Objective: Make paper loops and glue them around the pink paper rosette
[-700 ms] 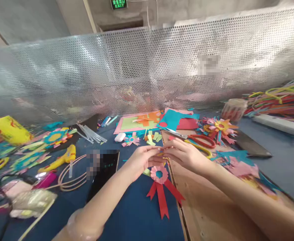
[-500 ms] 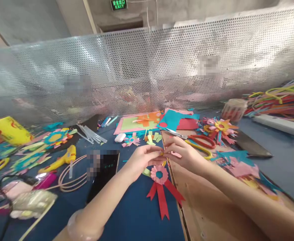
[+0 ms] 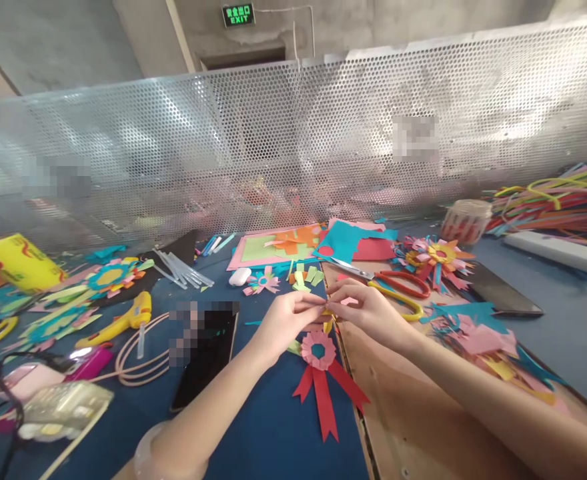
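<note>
Toward the table's (image 3: 273,427) left edge a yellow glue gun (image 3: 123,320) lies on the blue cover, with a dark phone (image 3: 206,360) nearer the middle. The left hand (image 3: 286,317) has thumb and forefinger closed on a small yellow paper piece (image 3: 328,320), held just above the left edge of the wooden board (image 3: 398,407) and over a pink rosette (image 3: 318,350) with red tails. The right hand (image 3: 368,310) pinches the same piece from the other side, fingertips almost meeting the left's. Paper this thin probably wants a light, even pinch close to the crease, wrists steadied, so it bends rather than tears. Red-and-yellow scissors (image 3: 398,287) lie near the board's far edge
</note>
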Motion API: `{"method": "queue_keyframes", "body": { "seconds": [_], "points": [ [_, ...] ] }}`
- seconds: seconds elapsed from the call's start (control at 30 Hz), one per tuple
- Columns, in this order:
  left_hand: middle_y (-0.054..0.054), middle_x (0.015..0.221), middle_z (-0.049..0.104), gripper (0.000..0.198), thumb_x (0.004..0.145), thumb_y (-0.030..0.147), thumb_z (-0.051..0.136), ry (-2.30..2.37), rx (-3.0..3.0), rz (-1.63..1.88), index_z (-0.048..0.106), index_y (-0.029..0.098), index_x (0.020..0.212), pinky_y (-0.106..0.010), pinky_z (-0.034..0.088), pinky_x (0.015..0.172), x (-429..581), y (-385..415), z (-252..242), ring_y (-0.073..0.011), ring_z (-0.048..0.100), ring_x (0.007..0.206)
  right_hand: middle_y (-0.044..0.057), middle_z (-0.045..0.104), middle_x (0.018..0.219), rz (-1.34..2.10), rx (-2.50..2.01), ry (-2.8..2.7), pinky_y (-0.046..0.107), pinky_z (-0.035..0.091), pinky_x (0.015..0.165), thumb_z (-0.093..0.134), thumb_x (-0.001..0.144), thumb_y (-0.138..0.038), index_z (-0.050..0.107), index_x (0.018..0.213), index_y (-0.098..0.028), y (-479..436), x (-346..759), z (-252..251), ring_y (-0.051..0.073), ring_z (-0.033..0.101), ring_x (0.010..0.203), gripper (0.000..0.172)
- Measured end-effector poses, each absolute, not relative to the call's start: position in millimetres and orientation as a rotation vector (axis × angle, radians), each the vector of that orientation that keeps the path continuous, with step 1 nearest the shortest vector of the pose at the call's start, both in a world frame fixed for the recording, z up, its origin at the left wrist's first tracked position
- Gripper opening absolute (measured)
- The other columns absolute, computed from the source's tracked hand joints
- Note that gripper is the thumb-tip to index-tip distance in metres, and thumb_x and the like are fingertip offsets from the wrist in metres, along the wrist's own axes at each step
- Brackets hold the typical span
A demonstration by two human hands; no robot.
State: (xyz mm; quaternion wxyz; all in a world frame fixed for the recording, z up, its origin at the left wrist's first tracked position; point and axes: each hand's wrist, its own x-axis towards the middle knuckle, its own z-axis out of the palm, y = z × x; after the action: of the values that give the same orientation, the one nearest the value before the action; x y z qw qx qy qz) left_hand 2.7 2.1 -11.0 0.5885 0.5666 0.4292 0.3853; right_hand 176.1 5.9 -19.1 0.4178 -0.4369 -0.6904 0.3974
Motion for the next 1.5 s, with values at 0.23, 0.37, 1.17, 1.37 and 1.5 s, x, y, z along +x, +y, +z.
{"method": "queue_keyframes", "body": {
  "seconds": [0.23,0.37,1.17,1.37,1.5],
  "points": [
    [-0.009,0.095,0.068,0.020,0.080,0.027,0.058,1.076,1.325,0.878,0.062,0.014,0.095,-0.031,0.054,0.070,2.9,1.2,-7.9,-0.0216,0.066,0.084,0.005,0.062,0.092,1.076,-0.992,-1.673,0.027,0.048,0.069,0.058,0.078,-0.028,0.063,0.072,-0.016,6.4,175.6,-17.6,0.014,0.059,0.076,0.014],
    [-0.009,0.094,0.066,0.022,0.079,0.030,0.057,1.113,1.365,0.901,0.060,0.015,0.094,-0.031,0.054,0.067,2.5,1.7,-6.8,-0.0222,0.065,0.085,0.005,0.060,0.095,1.003,-0.918,-1.700,0.028,0.048,0.074,0.060,0.077,-0.027,0.065,0.074,-0.017,10.5,177.7,-22.1,0.016,0.059,0.085,0.012],
    [-0.003,0.081,0.065,0.009,0.074,0.023,0.062,1.106,1.733,1.133,0.059,0.016,0.079,-0.028,0.050,0.076,5.8,-5.9,-6.1,-0.0173,0.063,0.079,0.005,0.057,0.097,0.830,-0.869,-1.680,0.031,0.050,0.076,0.060,0.078,-0.030,0.068,0.077,-0.022,3.3,179.2,-9.5,0.018,0.057,0.089,0.012],
    [-0.002,0.079,0.065,0.020,0.081,0.036,0.053,1.044,1.519,1.026,0.060,0.017,0.083,-0.030,0.051,0.073,4.2,-5.1,3.7,-0.0180,0.064,0.076,0.005,0.057,0.098,0.822,-0.821,-1.708,0.029,0.050,0.073,0.060,0.078,-0.026,0.068,0.079,-0.023,3.1,182.7,-6.1,0.017,0.057,0.088,0.009],
    [-0.004,0.078,0.065,0.024,0.081,0.038,0.053,1.057,1.512,0.888,0.062,0.015,0.080,-0.026,0.048,0.065,1.1,-1.3,3.3,-0.0198,0.061,0.083,0.006,0.057,0.101,0.797,-0.846,-1.756,0.030,0.050,0.073,0.059,0.079,-0.027,0.068,0.078,-0.022,2.3,183.2,-5.1,0.018,0.057,0.090,0.011]
  ]
}}
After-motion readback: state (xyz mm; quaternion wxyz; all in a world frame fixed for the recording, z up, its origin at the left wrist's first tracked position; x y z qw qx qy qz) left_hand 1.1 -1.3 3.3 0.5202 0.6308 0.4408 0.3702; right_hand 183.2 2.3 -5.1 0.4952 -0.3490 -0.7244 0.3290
